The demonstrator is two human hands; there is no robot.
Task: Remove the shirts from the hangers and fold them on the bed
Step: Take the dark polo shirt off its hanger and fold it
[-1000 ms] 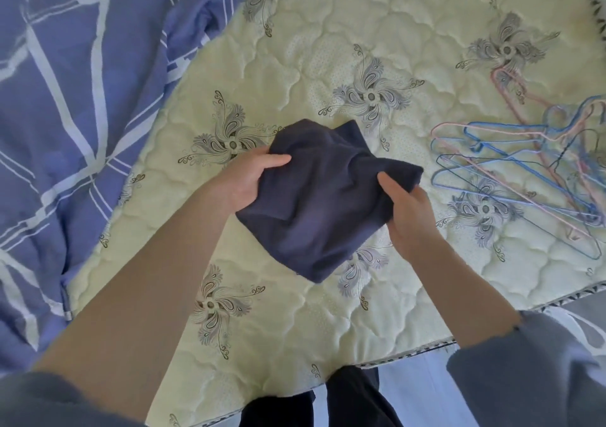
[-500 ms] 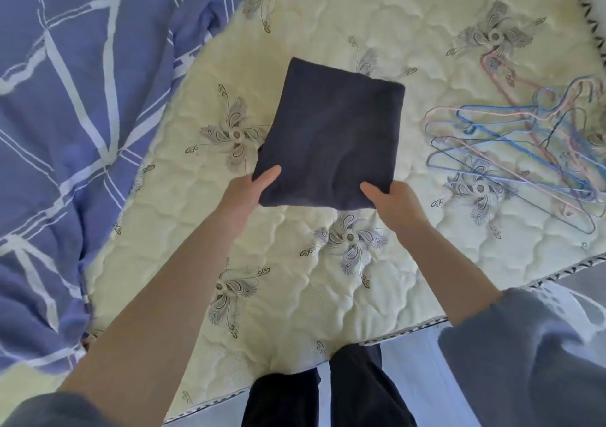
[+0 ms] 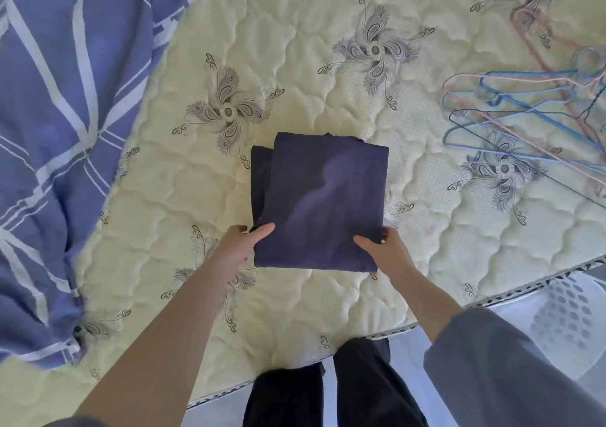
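While both hands hold its near corners, the folded shirt [image 3: 321, 203] lies about midway across the mattress [image 3: 295, 75], closer to the near edge than to the far one. It is a dark navy cloth folded into a rough rectangle, with an under layer showing as a narrow strip along its left side and a pale crease running down its top face. The left hand [image 3: 241, 246] pinches the near left corner: the thumb lies flat on top of the cloth and the other fingers go under or behind the edge, where most of them are hidden. The right hand [image 3: 385, 251] pinches the near right corner in the same way, thumb on top and pointing inward, one finger curled round the right edge, the rest out of sight beneath. Whether the near edge of the shirt is lifted off the mattress or rests on it cannot be told. A loose heap of wire hangers [image 3: 524, 108], blue, pink and one dark, lies near the right edge of the mattress, well apart from the shirt. A blue duvet [image 3: 65, 131] with white lines is bunched over the left side of the bed. Beyond the near edge, toward the right corner, part of a white perforated basket [image 3: 570, 315] shows beside the person's grey sleeve [image 3: 508, 377].
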